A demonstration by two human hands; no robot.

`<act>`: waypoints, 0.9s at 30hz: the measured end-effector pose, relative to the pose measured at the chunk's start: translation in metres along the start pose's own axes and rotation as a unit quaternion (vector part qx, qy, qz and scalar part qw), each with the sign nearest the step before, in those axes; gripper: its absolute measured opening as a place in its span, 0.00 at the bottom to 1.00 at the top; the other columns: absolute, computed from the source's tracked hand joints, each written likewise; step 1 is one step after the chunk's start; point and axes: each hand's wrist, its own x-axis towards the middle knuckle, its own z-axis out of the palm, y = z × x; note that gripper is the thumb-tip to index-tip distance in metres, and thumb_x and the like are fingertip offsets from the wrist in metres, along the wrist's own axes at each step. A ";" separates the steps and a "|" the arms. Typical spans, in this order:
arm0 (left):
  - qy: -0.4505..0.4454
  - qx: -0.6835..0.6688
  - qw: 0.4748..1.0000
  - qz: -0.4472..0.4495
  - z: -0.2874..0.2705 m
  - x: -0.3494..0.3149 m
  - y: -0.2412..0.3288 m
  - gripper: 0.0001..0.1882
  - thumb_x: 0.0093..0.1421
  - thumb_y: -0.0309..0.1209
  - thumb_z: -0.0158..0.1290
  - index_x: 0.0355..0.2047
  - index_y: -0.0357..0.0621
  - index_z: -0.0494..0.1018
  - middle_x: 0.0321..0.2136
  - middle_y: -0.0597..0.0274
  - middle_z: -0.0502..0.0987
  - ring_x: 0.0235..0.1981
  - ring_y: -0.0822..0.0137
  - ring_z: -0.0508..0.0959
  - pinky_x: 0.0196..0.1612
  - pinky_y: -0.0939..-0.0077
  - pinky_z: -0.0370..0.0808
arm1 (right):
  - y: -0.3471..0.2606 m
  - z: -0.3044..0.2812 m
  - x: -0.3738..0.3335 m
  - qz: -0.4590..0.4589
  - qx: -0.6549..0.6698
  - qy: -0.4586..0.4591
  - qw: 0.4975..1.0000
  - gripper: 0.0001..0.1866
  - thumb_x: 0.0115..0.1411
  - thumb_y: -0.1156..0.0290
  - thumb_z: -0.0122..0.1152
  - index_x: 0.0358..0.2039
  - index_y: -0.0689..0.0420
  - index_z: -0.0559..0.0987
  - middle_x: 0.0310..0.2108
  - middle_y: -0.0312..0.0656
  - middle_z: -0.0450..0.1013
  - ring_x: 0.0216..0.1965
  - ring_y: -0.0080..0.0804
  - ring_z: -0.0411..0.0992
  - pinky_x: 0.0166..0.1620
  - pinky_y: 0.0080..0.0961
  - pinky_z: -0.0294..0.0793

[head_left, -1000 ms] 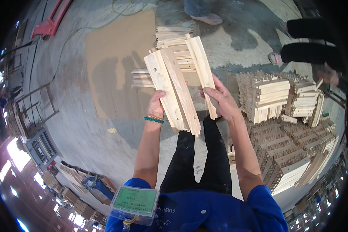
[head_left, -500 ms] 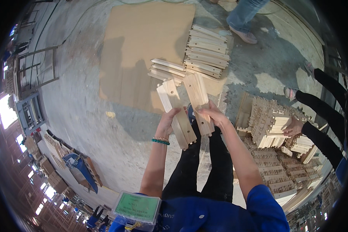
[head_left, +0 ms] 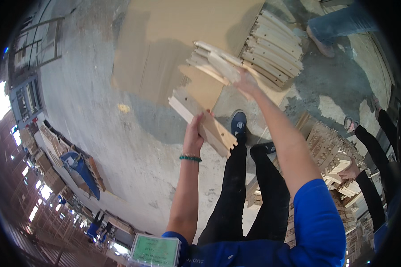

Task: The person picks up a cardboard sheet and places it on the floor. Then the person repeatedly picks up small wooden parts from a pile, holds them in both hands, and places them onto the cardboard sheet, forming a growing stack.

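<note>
My left hand (head_left: 194, 135), with a beaded bracelet at the wrist, is closed round light wooden slats (head_left: 214, 130). They have drilled holes and notched ends and are held tilted above the floor. Farther forward, my right hand (head_left: 246, 83) grips another wooden slat (head_left: 223, 66), slightly blurred. This slat is just over a short row of slats (head_left: 199, 63) lying on a brown sheet (head_left: 160, 58); whether it touches them I cannot tell. To the right of that row lies a longer row of similar slats (head_left: 274, 46).
Stacked wooden pieces (head_left: 321, 138) stand at the right, where another person's hand (head_left: 349, 171) touches them. Another person's shoe and jeans (head_left: 338, 26) are at the far right. My shoe (head_left: 239, 122) is below the slats. A blue object (head_left: 78, 167) lies at the left.
My right hand has moved forward with its slat, to the short row on the sheet. My left hand keeps its slats, now tilted more. The view has shifted and my feet are farther apart.
</note>
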 end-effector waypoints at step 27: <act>-0.014 0.018 1.000 0.021 0.005 0.006 0.025 0.26 0.56 0.35 0.54 0.51 0.42 0.56 0.44 0.53 0.67 0.40 0.60 0.75 0.39 0.64 0.77 | -0.103 -0.064 -0.076 0.180 0.594 -0.405 0.672 0.38 0.53 0.63 0.58 0.60 0.55 0.52 0.47 0.48 0.66 0.42 0.34 0.72 0.39 0.30 0.76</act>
